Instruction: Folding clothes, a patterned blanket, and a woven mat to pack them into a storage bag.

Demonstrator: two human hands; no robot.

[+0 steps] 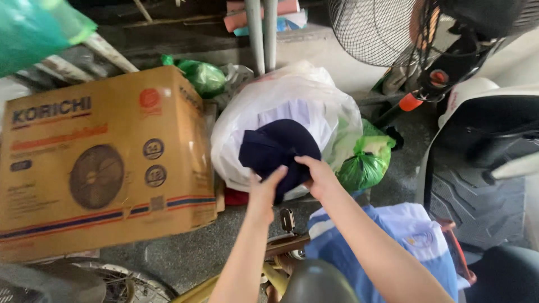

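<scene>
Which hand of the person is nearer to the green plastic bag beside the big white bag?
The right hand. It grips the dark blue cloth just left of the green plastic bag. The left hand holds the same cloth farther left, away from the bag.

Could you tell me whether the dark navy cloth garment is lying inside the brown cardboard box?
No, the dark navy cloth garment is held by both hands against the white plastic bag, right of the brown cardboard box.

Single head view, looking steeply down past hands (292, 182), close over cluttered floor (179, 252).
</scene>
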